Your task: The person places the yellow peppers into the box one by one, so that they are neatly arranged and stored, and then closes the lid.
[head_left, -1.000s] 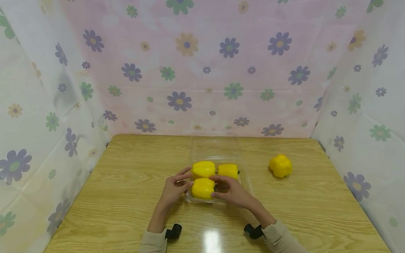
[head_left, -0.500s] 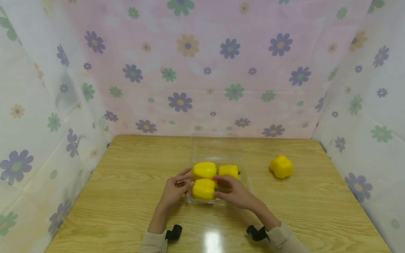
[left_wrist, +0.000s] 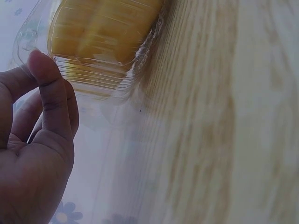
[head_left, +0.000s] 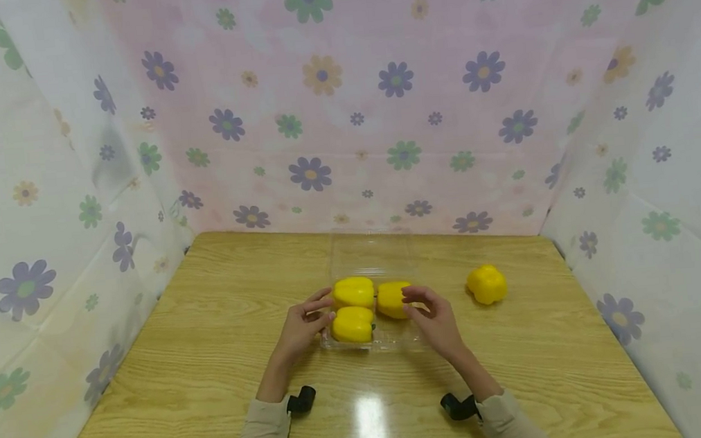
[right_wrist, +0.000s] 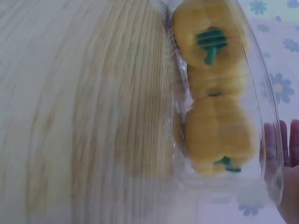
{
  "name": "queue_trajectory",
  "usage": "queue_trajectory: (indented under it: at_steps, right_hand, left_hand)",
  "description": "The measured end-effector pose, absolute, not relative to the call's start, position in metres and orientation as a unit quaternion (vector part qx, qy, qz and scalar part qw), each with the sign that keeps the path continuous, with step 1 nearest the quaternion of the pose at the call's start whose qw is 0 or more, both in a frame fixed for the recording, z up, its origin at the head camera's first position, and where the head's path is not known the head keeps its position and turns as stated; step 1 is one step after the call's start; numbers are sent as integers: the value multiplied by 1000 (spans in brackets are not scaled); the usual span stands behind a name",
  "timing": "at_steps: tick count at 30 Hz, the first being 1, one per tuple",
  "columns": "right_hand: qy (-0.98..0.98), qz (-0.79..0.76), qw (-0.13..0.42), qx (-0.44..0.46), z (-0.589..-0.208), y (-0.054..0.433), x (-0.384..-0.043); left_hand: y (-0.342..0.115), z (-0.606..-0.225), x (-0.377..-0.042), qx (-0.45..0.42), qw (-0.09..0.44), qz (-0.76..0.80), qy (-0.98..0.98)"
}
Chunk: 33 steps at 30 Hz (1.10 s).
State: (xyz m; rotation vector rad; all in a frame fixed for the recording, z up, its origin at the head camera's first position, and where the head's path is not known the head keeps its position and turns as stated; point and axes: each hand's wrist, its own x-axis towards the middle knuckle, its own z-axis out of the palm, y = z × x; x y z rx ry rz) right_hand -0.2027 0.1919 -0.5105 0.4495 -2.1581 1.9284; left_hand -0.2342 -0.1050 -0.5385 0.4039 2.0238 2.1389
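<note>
Three yellow bell peppers lie in a clear plastic clamshell container (head_left: 393,345) in the head view: a back-left pepper (head_left: 353,292), a front-left pepper (head_left: 352,324) and a right pepper (head_left: 390,302). My left hand (head_left: 300,328) is at the container's left side, thumb and finger pinching its rim, as the left wrist view shows. Over the right end of the right pepper my right hand (head_left: 436,319) reaches with slightly bent fingers, hiding part of it. Green stems show through the clear wall in the right wrist view, on a near pepper (right_wrist: 219,130) and a far pepper (right_wrist: 205,23).
The container's clear lid (head_left: 371,253) lies folded back toward the rear cloth. Farther right, a single yellow bell pepper (head_left: 486,285) stands on the wooden table (head_left: 219,293). Flowered cloth (head_left: 342,122) walls the table at the back and both sides.
My right hand has moved from the front-left pepper to the right pepper, uncovering the front-left pepper's stem. My left hand has stayed at the container's left side.
</note>
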Motion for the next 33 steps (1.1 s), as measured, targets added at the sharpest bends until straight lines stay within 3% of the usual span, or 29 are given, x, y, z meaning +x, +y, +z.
queue_trajectory:
  at_steps: [15, 33]
  right_hand:
    - [-700, 689, 185, 33, -519, 235, -203]
    - [-691, 671, 264, -47, -524, 281, -196]
  left_hand:
    - [-104, -538, -236, 132, 82, 722, 675]
    - [-105, -538, -235, 134, 89, 725, 669]
